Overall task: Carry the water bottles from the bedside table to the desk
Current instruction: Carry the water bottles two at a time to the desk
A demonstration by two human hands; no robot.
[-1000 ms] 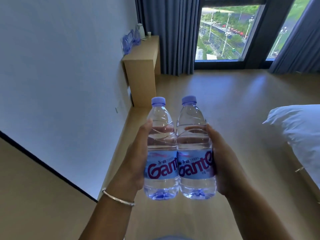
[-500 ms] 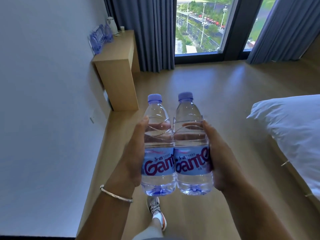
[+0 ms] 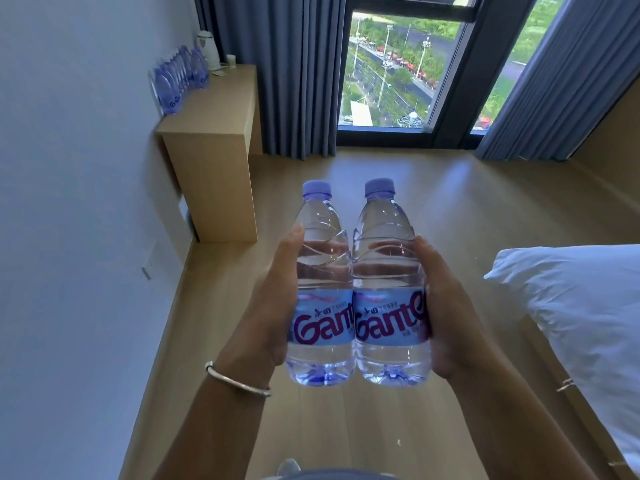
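I hold two clear water bottles with lilac caps and blue labels upright, side by side and touching, over the wooden floor. My left hand [image 3: 273, 306] grips the left bottle [image 3: 320, 271], fingers wrapped behind it. The right bottle [image 3: 388, 268] sits in my right hand [image 3: 446, 306], whose fingers show through the water. Ahead on the left stands the light wooden desk [image 3: 221, 116] against the wall, with a row of several similar bottles [image 3: 180, 77] along its wall side.
A white kettle [image 3: 209, 48] and a small cup [image 3: 231, 59] stand at the desk's far end. Grey curtains [image 3: 277, 71] frame a tall window [image 3: 398, 71]. A white bed corner [image 3: 581, 306] juts in from the right. Open wooden floor [image 3: 450, 202] lies between me and the desk.
The desk and window have grown nearer and shifted right in view as I walk forward. Both bottles stay in the same grip. My foot, seen half a second ago, is mostly out of view.
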